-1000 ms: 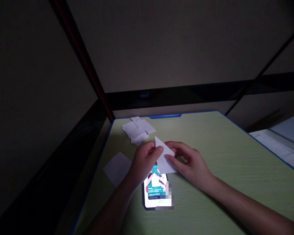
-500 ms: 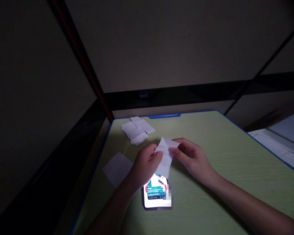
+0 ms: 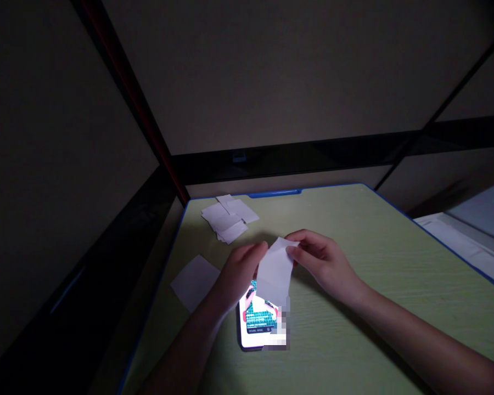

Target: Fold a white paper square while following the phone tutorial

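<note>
Between my hands, a small white piece of paper [image 3: 275, 270] is held up above the lit phone [image 3: 260, 339]. My right hand [image 3: 319, 262] pinches its upper right corner between thumb and fingers. At its left edge is my left hand [image 3: 242, 271], closed, with the thumb along the edge and the other fingers mostly hidden. The paper's lower end covers part of the phone screen, which shows hands over a green grid. Beside my left forearm lies a single white paper square [image 3: 194, 282], partly covered by the arm.
Several loose white paper pieces [image 3: 229, 216] lie overlapping near the back left of the light green table [image 3: 379, 258]. The table has a blue edge. Dark panels [image 3: 280, 82] rise behind it, and a pale object [image 3: 477, 219] stands at the right.
The paper has turned and now shows a smoother, flatter face. My left thumb has shifted from the paper's face up to its left edge. My right hand keeps its pinch, and the view has shifted slightly.
</note>
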A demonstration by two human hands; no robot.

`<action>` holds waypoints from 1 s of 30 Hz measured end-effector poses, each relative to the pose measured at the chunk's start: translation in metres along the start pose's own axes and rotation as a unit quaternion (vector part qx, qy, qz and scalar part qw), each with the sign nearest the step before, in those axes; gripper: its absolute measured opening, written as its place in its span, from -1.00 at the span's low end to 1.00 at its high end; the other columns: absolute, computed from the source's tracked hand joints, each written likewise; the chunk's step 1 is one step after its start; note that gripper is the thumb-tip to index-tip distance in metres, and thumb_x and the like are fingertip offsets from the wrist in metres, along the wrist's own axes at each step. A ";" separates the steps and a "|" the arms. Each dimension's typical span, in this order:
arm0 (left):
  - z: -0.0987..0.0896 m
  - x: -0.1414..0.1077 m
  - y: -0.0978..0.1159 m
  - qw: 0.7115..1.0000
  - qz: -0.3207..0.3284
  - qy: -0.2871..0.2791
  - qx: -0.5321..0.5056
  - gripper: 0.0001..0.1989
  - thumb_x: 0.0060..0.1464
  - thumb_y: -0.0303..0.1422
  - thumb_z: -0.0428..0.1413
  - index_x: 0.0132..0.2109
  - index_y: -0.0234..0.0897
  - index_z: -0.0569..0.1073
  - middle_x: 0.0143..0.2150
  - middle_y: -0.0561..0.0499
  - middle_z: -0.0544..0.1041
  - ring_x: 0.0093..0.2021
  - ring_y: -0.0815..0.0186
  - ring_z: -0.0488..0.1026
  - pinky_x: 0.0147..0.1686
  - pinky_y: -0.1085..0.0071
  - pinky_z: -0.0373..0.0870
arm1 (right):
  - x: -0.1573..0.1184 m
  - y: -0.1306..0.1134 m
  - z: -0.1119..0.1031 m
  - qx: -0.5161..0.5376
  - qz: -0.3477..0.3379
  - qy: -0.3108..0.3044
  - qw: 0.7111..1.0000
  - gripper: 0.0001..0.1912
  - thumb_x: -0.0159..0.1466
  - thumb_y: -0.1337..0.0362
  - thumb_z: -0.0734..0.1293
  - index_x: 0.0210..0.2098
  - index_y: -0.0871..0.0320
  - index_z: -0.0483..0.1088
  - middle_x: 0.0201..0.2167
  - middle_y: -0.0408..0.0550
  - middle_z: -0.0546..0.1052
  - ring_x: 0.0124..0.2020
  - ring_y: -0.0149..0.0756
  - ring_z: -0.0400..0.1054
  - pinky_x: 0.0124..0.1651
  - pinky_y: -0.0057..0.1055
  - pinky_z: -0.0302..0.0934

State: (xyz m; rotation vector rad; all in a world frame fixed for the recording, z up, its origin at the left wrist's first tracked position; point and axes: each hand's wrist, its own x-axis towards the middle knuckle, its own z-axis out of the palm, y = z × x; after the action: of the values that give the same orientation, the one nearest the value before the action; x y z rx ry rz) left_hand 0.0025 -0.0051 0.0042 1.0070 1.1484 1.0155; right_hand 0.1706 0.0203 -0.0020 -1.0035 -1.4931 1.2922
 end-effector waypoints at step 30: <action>0.006 -0.001 -0.010 0.983 0.120 -0.001 0.139 -0.86 0.01 -0.33 0.09 -0.41 -0.32 0.39 -0.51 0.09 0.40 -0.48 0.44 0.32 -0.49 0.53 0.20 | 0.001 -0.005 0.002 -0.038 0.009 -0.008 0.999 -0.72 0.20 0.11 0.29 -0.47 0.19 0.40 -0.58 -0.17 0.35 -0.52 -0.40 0.18 -0.47 -0.46 0.09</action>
State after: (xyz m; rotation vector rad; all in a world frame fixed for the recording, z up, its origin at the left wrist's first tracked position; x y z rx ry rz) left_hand 0.0093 -0.0086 -0.0050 1.3949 1.2102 1.0609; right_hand 0.1688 0.0201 0.0032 -1.0593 -1.5589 1.2667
